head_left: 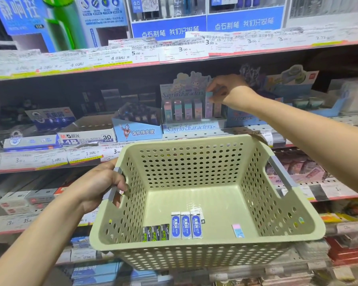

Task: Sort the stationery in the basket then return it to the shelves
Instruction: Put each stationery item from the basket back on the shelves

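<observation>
The right hand point(225, 89) is up at the middle shelf, fingertips pinching a tall pastel eraser point(208, 104) at its top and setting it into the back row of the cartoon display box point(191, 127). The left hand point(103, 182) grips the grey handle of the green basket point(194, 252), fingers curled through the slot. To seat it well, I'd say the eraser should go down upright into its own gap, without knocking the neighbours, and be let go only once it stands. The basket should stay level: three blue erasers point(186, 225), three dark ones point(155, 233) and a small pink-and-blue one point(238, 230) lie loose near its front wall.
</observation>
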The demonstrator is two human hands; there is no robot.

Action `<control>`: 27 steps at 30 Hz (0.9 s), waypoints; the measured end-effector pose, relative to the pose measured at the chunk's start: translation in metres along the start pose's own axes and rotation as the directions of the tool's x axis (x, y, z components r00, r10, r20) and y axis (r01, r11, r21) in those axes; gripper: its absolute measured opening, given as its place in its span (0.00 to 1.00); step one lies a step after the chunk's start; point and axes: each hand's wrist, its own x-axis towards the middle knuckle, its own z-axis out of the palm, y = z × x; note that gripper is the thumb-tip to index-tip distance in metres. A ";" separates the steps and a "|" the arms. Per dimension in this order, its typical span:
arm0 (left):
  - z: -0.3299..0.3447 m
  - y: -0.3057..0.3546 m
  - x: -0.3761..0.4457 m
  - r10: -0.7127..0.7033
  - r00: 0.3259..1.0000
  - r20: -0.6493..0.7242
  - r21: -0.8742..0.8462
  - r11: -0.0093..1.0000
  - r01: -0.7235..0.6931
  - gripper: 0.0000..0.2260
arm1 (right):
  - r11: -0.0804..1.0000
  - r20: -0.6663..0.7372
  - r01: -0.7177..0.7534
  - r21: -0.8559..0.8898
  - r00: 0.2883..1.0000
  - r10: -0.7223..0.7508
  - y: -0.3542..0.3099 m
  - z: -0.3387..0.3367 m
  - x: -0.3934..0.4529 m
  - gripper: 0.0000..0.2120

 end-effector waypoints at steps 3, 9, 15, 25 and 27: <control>0.000 0.000 0.000 0.001 1.000 0.002 0.001 1.000 -0.001 0.20 | 0.997 0.019 0.008 -0.073 1.000 -0.007 -0.002 0.001 -0.003 0.10; 0.002 0.001 0.000 0.004 1.000 -0.001 0.003 1.000 -0.004 0.20 | 0.997 0.018 0.013 -0.071 1.000 -0.012 -0.001 0.003 -0.008 0.10; 0.000 0.000 0.001 0.004 1.000 0.006 0.006 1.000 -0.004 0.21 | 0.999 0.025 0.003 -0.052 1.000 -0.002 0.001 0.006 -0.009 0.10; 0.001 -0.002 0.003 0.014 1.000 -0.005 -0.005 1.000 -0.014 0.21 | 0.980 0.079 0.102 -0.168 0.993 -0.090 -0.005 -0.001 -0.021 0.13; 0.001 -0.002 0.003 0.016 1.000 -0.007 0.005 1.000 -0.016 0.21 | 0.978 0.058 0.098 -0.183 0.994 -0.089 -0.007 0.001 -0.026 0.19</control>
